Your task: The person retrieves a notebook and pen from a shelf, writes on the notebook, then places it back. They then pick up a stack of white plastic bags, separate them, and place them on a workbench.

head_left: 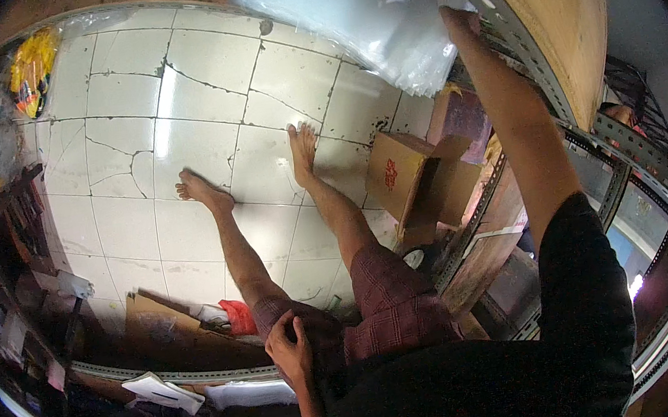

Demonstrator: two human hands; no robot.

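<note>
My left hand [288,347] rests by my thigh against the dark plaid shorts [394,304]. Its fingers are loosely bent, with a gap beside the thumb, and I see nothing in it. My right arm stretches far up to the right, and my right hand [461,23] is at the perforated metal shelf edge [488,5]. Right next to it lies a large stack of clear plastic bags or sheets [379,26]. The right fingers are mostly hidden, so whether they grip the plastic or the shelf does not show.
An open cardboard box [400,174] stands on the cracked tile floor [196,84] to the right of my bare feet. Metal shelving [626,167] rises on the right. A yellow package [36,69] lies far left. Cardboard [162,323] and a red bag [237,316] are near my left leg.
</note>
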